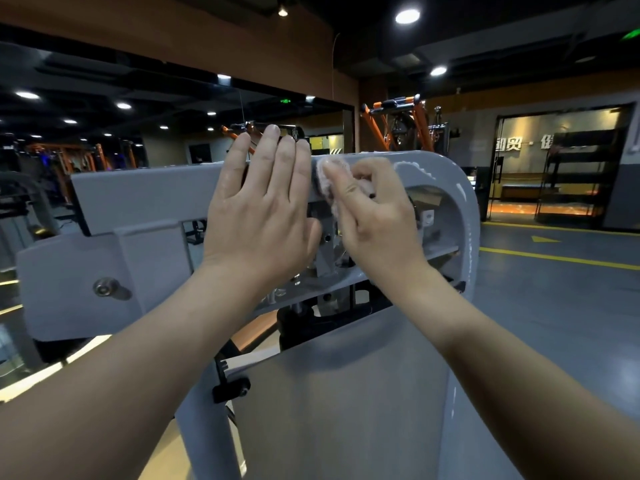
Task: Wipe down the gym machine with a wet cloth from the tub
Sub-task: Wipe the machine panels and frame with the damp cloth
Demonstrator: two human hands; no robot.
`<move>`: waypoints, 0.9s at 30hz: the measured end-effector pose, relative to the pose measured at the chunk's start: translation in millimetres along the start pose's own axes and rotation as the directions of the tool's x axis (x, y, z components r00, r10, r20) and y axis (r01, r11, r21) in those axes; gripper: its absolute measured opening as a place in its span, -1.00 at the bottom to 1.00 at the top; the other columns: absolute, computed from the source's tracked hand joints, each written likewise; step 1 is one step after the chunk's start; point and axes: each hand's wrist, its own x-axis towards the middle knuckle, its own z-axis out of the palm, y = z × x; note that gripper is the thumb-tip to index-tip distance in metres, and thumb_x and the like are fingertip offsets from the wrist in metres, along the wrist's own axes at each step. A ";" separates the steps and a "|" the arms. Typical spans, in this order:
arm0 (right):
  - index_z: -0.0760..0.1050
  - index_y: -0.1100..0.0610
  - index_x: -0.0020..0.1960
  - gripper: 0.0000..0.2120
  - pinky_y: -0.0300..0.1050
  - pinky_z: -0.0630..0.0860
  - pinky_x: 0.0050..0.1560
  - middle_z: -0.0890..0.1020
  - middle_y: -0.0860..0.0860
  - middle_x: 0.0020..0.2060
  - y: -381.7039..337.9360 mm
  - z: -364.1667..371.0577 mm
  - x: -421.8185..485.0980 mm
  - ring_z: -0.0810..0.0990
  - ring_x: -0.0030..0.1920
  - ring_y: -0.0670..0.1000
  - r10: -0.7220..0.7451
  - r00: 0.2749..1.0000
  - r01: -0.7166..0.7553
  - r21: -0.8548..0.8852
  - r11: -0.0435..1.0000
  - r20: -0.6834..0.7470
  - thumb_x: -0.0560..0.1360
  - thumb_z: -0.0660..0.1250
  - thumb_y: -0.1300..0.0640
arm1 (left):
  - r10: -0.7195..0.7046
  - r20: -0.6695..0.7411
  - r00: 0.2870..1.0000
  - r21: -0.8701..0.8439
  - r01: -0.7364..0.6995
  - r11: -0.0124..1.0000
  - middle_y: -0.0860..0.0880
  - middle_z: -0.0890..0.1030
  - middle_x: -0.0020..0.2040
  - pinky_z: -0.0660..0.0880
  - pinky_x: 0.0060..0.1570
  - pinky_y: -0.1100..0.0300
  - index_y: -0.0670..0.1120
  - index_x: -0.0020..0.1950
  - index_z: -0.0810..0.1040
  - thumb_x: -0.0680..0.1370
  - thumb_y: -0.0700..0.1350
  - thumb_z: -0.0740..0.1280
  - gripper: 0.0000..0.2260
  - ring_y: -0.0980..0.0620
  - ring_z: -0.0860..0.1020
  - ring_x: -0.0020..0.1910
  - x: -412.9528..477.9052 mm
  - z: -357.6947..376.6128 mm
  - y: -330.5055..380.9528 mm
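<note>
Left hand (263, 209): fully open, 4 fingers straight and close together, palm laid flat against the top beam of the gym machine (138, 199); holding nothing.
Right hand (374, 216): fingers curled, gripping a bunched cloth (332, 174) and pressing it on the same beam, just beside the left hand.
Cloth: pale pinkish-white, fuzzy, wadded under the fingers; sits high on the machine, near the rounded upper right corner of the frame.
Machine frame: grey painted metal, glossy; long axis of the top beam running left to right across the view, then bending down at the right into an upright post.
Inside the frame: brackets and dark fittings behind both hands, largely hidden by them.
Bolt (104, 287): 1 silver head on the grey side plate, lower left, well apart from the hands.
Behind: wall mirror (104, 109) at left; orange machine (420, 126) beyond the beam.
Right side: grey floor (554, 306) with yellow lines (561, 259); black shelf rack (581, 174) by a lit doorway.
</note>
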 end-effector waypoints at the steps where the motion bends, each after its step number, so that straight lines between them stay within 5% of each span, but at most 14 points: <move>1: 0.49 0.22 0.45 -0.62 0.04 0.58 -0.08 0.53 0.24 0.07 6.8 -0.3 -1.6 0.55 -0.01 0.18 0.017 1.000 -0.018 -0.023 1.000 -0.015 0.64 0.26 0.28 | 0.003 0.007 1.000 0.005 -0.003 1.000 -0.24 0.29 0.57 -0.02 0.60 -0.19 -0.27 0.61 0.12 0.61 0.10 0.01 -0.34 -0.21 0.14 0.62 -0.1 -0.1 0.1; 5: 0.51 0.18 0.44 -0.62 -0.01 0.53 -0.04 0.53 0.23 0.09 16.3 -0.9 -2.3 0.52 0.04 0.16 0.209 0.962 -0.238 -0.167 0.957 -0.174 0.64 0.21 0.23 | -0.001 0.011 1.000 0.031 0.001 1.000 -0.24 0.29 0.57 -0.02 0.60 -0.19 -0.27 0.61 0.11 0.60 0.11 0.00 -0.33 -0.21 0.15 0.61 -0.4 0.6 0.3; 11: 0.57 0.17 0.38 -0.59 0.02 0.55 -0.12 0.56 0.23 0.02 16.4 2.9 -19.4 0.54 -0.05 0.21 0.022 0.997 -0.034 -0.158 0.987 -0.079 0.56 0.36 0.40 | -0.002 0.016 1.000 0.026 0.002 1.000 -0.22 0.31 0.56 -0.01 0.60 -0.18 -0.25 0.61 0.12 0.59 0.10 -0.02 -0.34 -0.20 0.17 0.61 -0.3 -0.1 0.5; 15: 0.54 0.17 0.37 -0.72 -0.02 0.53 -0.16 0.47 0.01 -0.06 16.1 -2.1 -15.3 0.46 -0.09 -0.01 0.279 0.951 -0.290 -0.075 0.954 -0.136 0.69 0.23 0.18 | -0.008 0.009 1.000 0.018 0.008 1.000 -0.23 0.33 0.55 -0.01 0.60 -0.18 -0.26 0.60 0.13 0.59 0.08 -0.01 -0.35 -0.21 0.18 0.60 0.6 -0.5 1.3; 17: 0.53 0.18 0.39 -0.70 -0.12 0.48 -0.20 0.44 -0.02 -0.10 -3.5 1.0 -12.9 0.41 -0.12 -0.04 0.203 0.976 -0.207 -0.046 0.977 -0.081 0.69 0.24 0.17 | -0.012 0.011 1.000 0.008 0.012 1.000 -0.23 0.33 0.54 -0.02 0.60 -0.18 -0.27 0.60 0.13 0.59 0.06 -0.01 -0.36 -0.21 0.19 0.60 0.9 -0.5 1.6; 20: 0.56 0.21 0.39 -0.60 0.03 0.52 -0.23 0.53 0.20 -0.07 -5.8 -0.4 -4.9 0.51 -0.11 0.18 -0.003 1.000 0.002 -0.114 0.993 -0.007 0.56 0.33 0.37 | -0.013 0.012 1.000 -0.003 0.013 1.000 -0.24 0.33 0.54 -0.02 0.60 -0.19 -0.27 0.60 0.14 0.59 0.06 -0.02 -0.36 -0.21 0.19 0.60 0.0 -1.2 1.6; 24: 0.52 0.19 0.42 -0.65 0.02 0.53 -0.23 0.49 0.18 -0.07 7.1 -3.7 9.9 0.48 -0.14 0.11 0.152 0.985 -0.164 -0.173 0.971 -0.082 0.65 0.23 0.23 | -0.010 0.023 1.000 -0.005 0.010 1.000 -0.24 0.32 0.54 -0.03 0.60 -0.19 -0.27 0.60 0.13 0.59 0.08 -0.01 -0.34 -0.21 0.18 0.60 -0.4 -2.0 1.9; 27: 0.49 0.25 0.44 -0.63 -0.05 0.48 -0.22 0.49 0.19 -0.11 -9.8 5.6 2.1 0.48 -0.16 0.12 0.069 0.995 -0.079 -0.150 0.986 -0.072 0.66 0.23 0.26 | -0.009 0.009 1.000 -0.016 0.009 1.000 -0.24 0.33 0.54 -0.01 0.60 -0.19 -0.27 0.60 0.15 0.61 0.08 0.00 -0.36 -0.21 0.19 0.60 -0.2 -0.8 1.0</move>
